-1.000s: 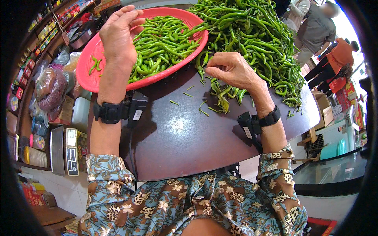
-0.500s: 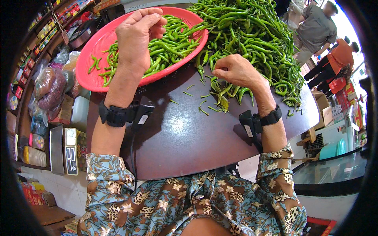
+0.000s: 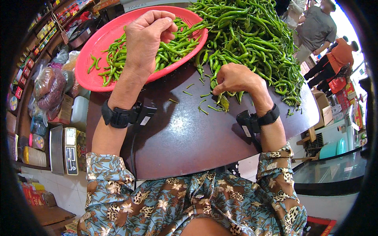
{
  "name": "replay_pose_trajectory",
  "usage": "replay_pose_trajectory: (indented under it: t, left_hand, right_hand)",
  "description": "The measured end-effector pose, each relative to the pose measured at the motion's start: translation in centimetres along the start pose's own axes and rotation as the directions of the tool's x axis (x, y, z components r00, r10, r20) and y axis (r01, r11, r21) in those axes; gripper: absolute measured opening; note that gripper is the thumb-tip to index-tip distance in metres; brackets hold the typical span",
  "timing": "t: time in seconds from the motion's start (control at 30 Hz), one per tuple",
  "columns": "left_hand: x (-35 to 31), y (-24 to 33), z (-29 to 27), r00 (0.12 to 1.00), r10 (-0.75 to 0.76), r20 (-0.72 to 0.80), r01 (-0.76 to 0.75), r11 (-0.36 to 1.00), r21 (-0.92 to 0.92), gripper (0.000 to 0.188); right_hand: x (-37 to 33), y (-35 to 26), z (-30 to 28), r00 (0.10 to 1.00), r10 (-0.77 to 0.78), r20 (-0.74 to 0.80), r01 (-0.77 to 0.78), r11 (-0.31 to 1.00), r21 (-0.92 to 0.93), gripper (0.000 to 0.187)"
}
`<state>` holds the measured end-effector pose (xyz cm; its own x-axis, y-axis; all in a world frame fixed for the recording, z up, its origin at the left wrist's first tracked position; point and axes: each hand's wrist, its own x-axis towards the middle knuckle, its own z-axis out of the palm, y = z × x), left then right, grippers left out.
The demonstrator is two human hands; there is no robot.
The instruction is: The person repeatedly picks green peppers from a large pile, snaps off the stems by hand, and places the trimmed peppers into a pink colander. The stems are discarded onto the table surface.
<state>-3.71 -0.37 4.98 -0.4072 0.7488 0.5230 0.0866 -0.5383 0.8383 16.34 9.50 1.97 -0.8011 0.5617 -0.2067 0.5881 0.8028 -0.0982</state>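
My left hand [image 3: 145, 43] is raised over a red plastic basket [image 3: 87, 63], its fingers curled in a loose pinch. Whatever may be between them is hidden. Green chili peppers [image 3: 167, 51] lie inside the basket. To its right a large heap of green chili peppers [image 3: 256, 45] covers the far side of the dark table [image 3: 177, 141]. My right hand [image 3: 241, 78] reaches down at the near edge of this heap, thumb and fingers bent together. Its fingertips are partly hidden, beside a yellowish-green leaf [image 3: 223, 103]. Several cut stem pieces [image 3: 188, 93] are scattered to its left.
Both wrists wear black straps with small boxes and cables. Filled plastic bags [image 3: 50, 84] and a weighing scale [image 3: 71, 151] stand left of the table. People [image 3: 319, 29] are beyond it at the far right, and a glass-topped case [image 3: 332, 169] is at the right.
My left hand has shifted a little right and toward me, still over the basket. My right hand has turned and lowered its fingers onto the heap's near edge.
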Motion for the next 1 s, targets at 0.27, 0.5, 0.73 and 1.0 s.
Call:
replay_pose_trajectory:
  t: [0.27, 0.5, 0.73, 1.0]
  left_hand:
    - [0.0, 0.2, 0.3, 1.000, 0.002, -0.006, -0.002, 1.000, 0.002, 0.012]
    - [0.0, 0.2, 0.3, 1.000, 0.008, -0.015, -0.008, 1.000, -0.001, 0.012]
    - [-0.1, 0.2, 0.4, 1.000, 0.004, -0.002, -0.004, 1.000, 0.022, 0.012]
    - [-0.2, 0.4, 0.6, 1.000, 0.008, 0.005, -0.008, 0.999, 0.033, 0.013]
  right_hand:
    - [0.6, -0.2, 0.7, 0.996, -0.024, 0.091, 0.020, 0.999, 0.046, 0.024]
    - [1.4, 0.7, 1.4, 0.976, -0.056, -0.211, 0.051, 0.998, -0.027, 0.019]
    - [1.8, 1.0, 1.7, 0.876, -0.049, -0.480, 0.138, 0.979, 0.153, 0.019]
    - [2.4, 1.0, 2.8, 0.815, -0.309, -0.491, 0.378, 0.925, 0.044, 0.030]
